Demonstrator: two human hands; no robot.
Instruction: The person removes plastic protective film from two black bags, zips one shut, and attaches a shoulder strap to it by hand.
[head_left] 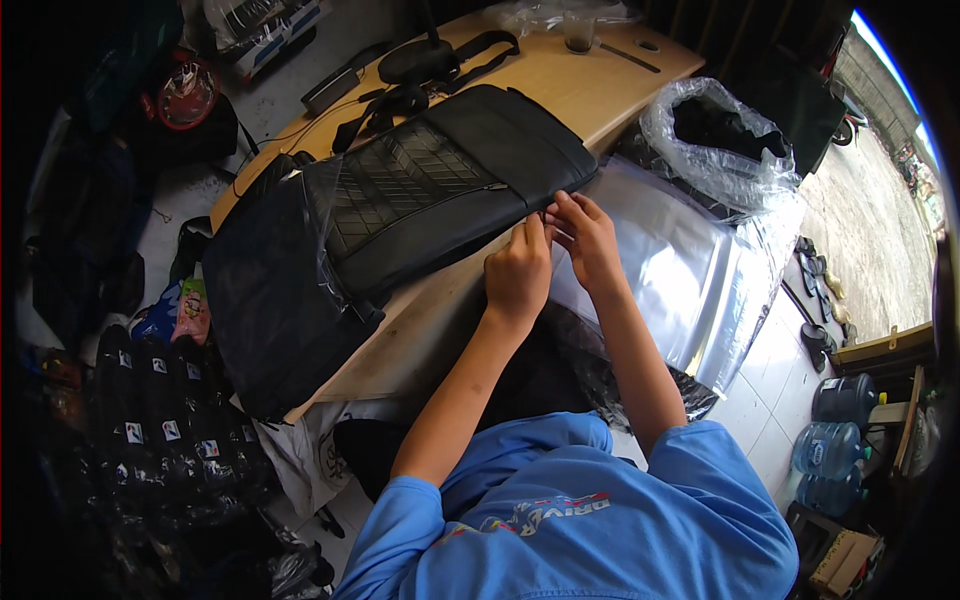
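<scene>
A black leather-look piece with a quilted panel (400, 180) lies slantwise across the wooden table, and its near edge reaches the table's front. A darker, dull black section (275, 285) hangs over the left end, with clear film between the two parts. My left hand (519, 270) is closed in a pinch at the piece's near right edge. Right beside it, my right hand (588, 240) is bent with its fingertips pressed together at the same corner. The two hands' fingertips meet around something small that they hide.
The wooden table (610, 70) carries a dark strap (490, 45) and a clear cup (578, 32). Stacked clear plastic sheets (660, 270) lie at the right, below an open plastic bag (700, 120). Wrapped black packs (160, 420) fill the lower left; water jugs (830, 450) stand far right.
</scene>
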